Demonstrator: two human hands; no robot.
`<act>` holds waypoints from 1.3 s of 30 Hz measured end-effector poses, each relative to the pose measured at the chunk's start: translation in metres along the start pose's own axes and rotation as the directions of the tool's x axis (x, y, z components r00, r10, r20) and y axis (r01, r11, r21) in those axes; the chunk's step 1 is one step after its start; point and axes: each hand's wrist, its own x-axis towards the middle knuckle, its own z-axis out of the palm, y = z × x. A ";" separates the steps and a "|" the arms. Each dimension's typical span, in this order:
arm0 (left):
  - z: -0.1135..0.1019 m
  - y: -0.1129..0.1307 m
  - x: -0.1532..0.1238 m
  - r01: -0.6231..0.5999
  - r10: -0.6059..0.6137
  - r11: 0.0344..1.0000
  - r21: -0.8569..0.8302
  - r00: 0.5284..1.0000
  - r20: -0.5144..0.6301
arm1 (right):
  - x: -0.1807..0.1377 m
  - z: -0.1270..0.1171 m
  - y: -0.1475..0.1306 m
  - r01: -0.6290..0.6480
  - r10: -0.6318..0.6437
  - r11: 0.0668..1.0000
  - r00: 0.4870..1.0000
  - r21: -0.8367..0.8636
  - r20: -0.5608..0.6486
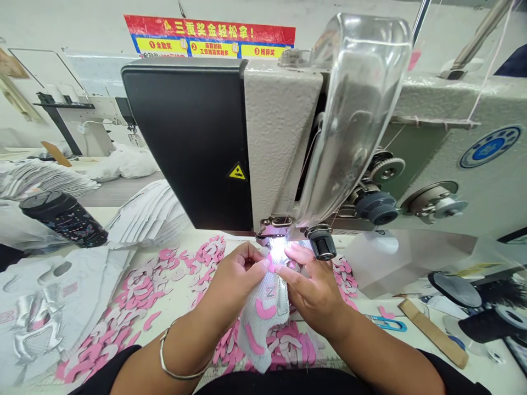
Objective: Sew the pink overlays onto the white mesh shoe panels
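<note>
Left hand (234, 285) and right hand (313, 291) work close together, pinching a grey mesh shoe upper (259, 334) at lower centre, feeding its edge toward the lit presser foot (272, 233) of a sewing machine (280, 137); loose pink cutouts (132, 296) spread across the bench around them.

The sewing machine head (284, 137) stands on the bench (370, 334) straight ahead, with a shoe upper (263, 323) held just before its presser foot (274, 227) between the left hand (234, 280) and right hand (313, 285). Cut appliqué pieces (135, 291) lie around them on the bench. Stacked uppers (148, 216) and a bottle (63, 218) sit left, snips (387, 323) right, and a sign (209, 35) hangs behind the machine.
</note>
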 end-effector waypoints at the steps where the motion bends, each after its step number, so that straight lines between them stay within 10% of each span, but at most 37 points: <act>1: 0.001 0.001 0.000 0.010 -0.010 0.999 -0.045 1.000 0.006 | 0.000 0.000 0.000 -0.001 0.001 1.000 1.000 -0.002 0.000; 21: 0.006 0.009 0.016 0.158 -0.103 0.940 -0.304 0.976 0.189 | 0.004 0.001 0.003 -0.053 0.054 0.998 0.998 0.032 -0.013; 39: 0.009 0.010 0.013 0.181 -0.154 0.926 -0.332 0.982 0.104 | 0.011 -0.002 0.004 -0.060 0.059 0.998 0.998 0.037 0.013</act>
